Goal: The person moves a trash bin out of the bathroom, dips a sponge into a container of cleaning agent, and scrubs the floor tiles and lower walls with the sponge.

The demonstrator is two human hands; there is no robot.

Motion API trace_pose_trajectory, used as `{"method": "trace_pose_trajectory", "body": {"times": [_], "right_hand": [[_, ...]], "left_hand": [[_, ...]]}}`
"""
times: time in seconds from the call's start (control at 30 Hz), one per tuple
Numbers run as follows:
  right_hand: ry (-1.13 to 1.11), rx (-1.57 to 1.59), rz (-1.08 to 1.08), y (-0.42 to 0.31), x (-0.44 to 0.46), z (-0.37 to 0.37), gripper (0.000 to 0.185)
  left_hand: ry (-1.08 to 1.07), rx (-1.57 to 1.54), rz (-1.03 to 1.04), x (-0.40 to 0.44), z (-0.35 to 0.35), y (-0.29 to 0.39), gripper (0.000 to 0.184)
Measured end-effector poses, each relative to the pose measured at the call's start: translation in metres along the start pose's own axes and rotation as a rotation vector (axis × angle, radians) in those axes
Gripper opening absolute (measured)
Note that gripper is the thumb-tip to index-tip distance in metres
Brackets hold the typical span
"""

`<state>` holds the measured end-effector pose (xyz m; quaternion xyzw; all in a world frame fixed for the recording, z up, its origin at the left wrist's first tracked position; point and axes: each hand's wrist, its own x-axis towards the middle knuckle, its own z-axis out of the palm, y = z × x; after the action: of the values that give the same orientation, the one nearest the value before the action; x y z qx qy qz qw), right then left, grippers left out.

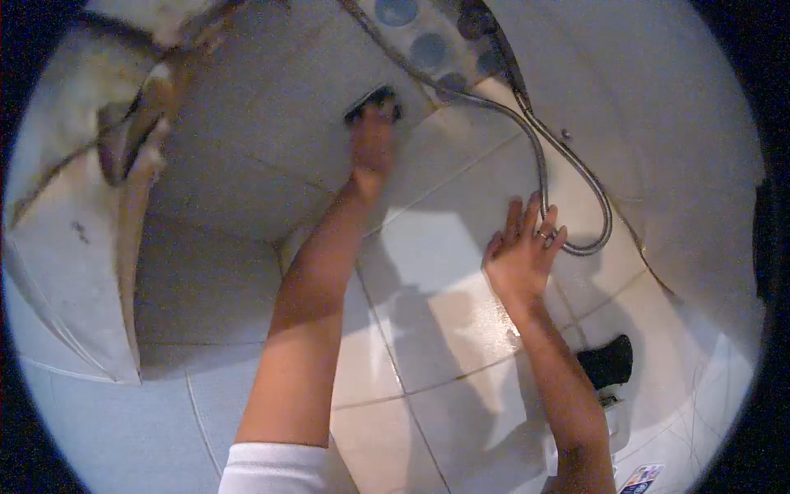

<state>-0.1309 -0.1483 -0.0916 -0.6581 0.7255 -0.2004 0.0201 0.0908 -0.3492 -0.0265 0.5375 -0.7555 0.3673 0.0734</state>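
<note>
My left hand (374, 146) reaches far forward over the tiles, its fingers closed on a small dark scrubber (380, 97) with a pale edge. Blur hides the scrubber's exact shape; it is pressed against the tiled surface. Nearer to me, my right hand (522, 257) lies spread on the tiled floor (457, 321), fingers apart, with a ring on one of them. A metal shower hose (597, 193) loops around beside its fingertips, and some fingers overlap the hose.
A mat with blue-grey circles (428, 51) lies at the top. A pale, stained panel edge (99, 272) stands at left. Beside my right forearm are a black object (607, 362), a whitish container (619, 424) and a printed label (642, 477). The tiles look wet near my right hand.
</note>
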Motion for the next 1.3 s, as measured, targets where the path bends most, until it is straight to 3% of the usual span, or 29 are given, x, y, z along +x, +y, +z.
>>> {"method": "trace_pose_trajectory", "body": {"times": [0.17, 0.3, 0.43, 0.53, 0.63, 0.67, 0.77, 0.87, 0.97, 1.07, 1.17, 1.3], "right_hand": [[-0.027, 0.035, -0.021, 0.005, 0.002, -0.003, 0.060], [-0.046, 0.044, -0.007, 0.006, 0.004, -0.008, 0.060], [-0.038, 0.041, -0.017, 0.006, 0.003, -0.004, 0.060], [-0.032, 0.033, -0.024, 0.006, 0.001, -0.003, 0.060], [-0.019, 0.013, -0.028, 0.005, 0.004, -0.003, 0.060], [-0.030, 0.006, -0.023, 0.005, 0.002, -0.003, 0.060], [-0.006, -0.008, -0.034, 0.005, 0.002, -0.001, 0.061], [-0.020, 0.024, -0.040, 0.007, 0.001, 0.001, 0.061], [0.003, 0.043, -0.042, 0.006, 0.001, 0.000, 0.060], [-0.002, 0.035, -0.024, 0.005, 0.001, 0.001, 0.060], [0.002, -0.015, -0.028, 0.004, 0.002, 0.003, 0.060], [0.005, -0.025, -0.024, 0.003, 0.001, 0.004, 0.060]], "left_hand": [[-0.157, 0.187, 0.122, -0.013, 0.031, -0.022, 0.046], [-0.383, 0.032, -0.001, -0.123, 0.043, -0.098, 0.045], [-0.598, 0.087, -0.282, -0.181, 0.014, -0.125, 0.055], [-0.468, 0.364, -0.197, -0.207, -0.010, -0.147, 0.072], [-0.429, 0.404, -0.199, -0.203, 0.011, -0.139, 0.065], [-0.464, 0.340, -0.258, -0.201, 0.036, -0.138, 0.063], [-0.689, -0.137, -0.812, -0.204, 0.141, -0.138, 0.057], [-0.497, -0.040, -0.664, -0.161, 0.099, -0.087, 0.045], [-0.393, -0.016, -0.423, -0.158, 0.037, -0.092, 0.041], [-0.336, 0.017, -0.307, -0.162, -0.013, -0.107, 0.037], [-0.283, -0.024, -0.211, -0.147, -0.016, -0.091, 0.033], [-0.194, -0.158, -0.014, -0.092, 0.005, -0.013, 0.029]]}}
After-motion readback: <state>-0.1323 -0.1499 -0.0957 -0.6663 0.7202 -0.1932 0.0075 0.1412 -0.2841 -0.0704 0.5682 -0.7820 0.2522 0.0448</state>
